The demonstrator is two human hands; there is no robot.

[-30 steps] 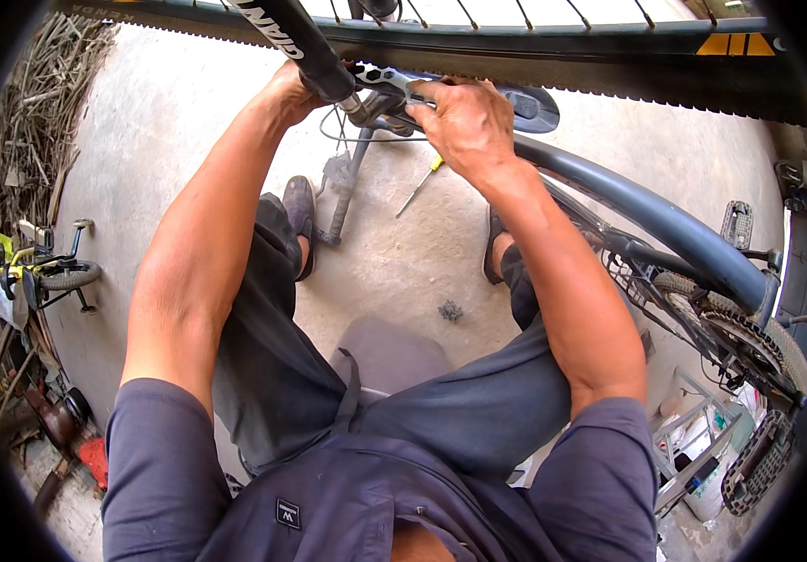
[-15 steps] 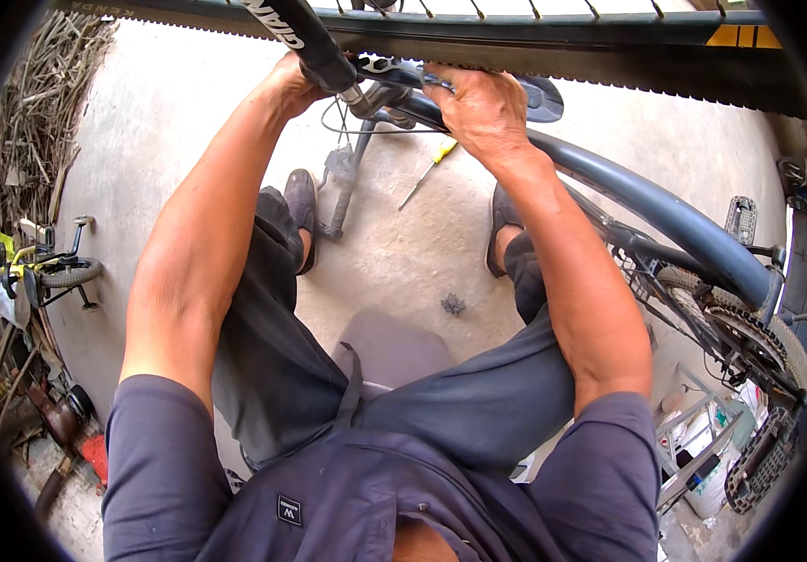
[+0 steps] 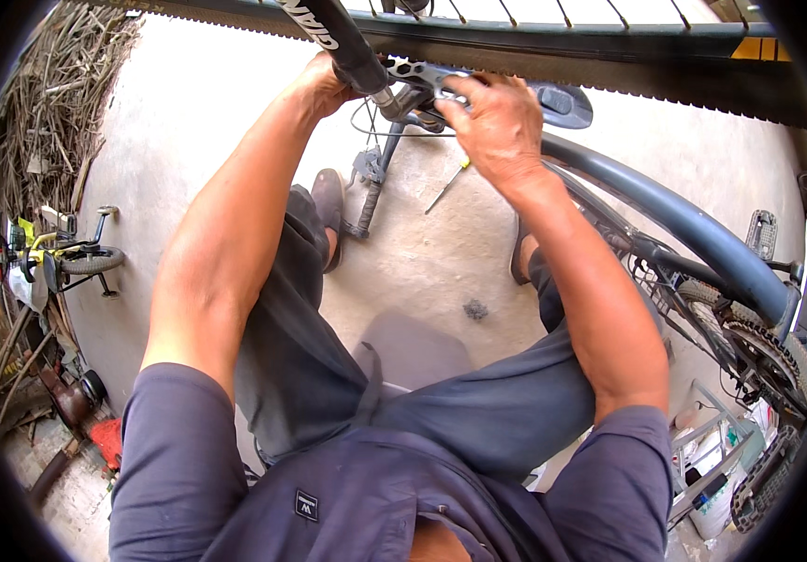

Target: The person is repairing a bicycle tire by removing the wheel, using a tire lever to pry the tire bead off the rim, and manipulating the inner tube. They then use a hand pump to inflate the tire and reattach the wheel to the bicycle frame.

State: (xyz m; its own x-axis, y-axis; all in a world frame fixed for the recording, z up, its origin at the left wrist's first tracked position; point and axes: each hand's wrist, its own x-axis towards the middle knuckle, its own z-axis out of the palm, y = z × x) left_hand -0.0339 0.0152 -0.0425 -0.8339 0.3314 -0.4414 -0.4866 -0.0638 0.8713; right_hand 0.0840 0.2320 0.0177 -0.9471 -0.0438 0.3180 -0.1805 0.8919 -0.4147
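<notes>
My left hand is beside the black fork leg of a bicycle; its fingers are hidden behind the leg. Just right of it, a dark mudguard with hexagonal holes lies under the wheel. My right hand is closed over the mudguard's middle, thumb and forefinger bent toward the fork. Above both hands runs the knobbly tyre. A handlebar grip points down to the floor below my left hand. The blue-grey frame tube curves away to the right.
On the concrete floor lies a screwdriver with a yellow handle, between my shoes. A small dark clump is nearer me. Bundled sticks and a small yellow bike are at left. The rear wheel stands at right.
The whole view has shifted, so things sit further right. My right hand's thumb and forefinger have shifted on the mudguard and show more clearly. My left hand stays by the fork leg.
</notes>
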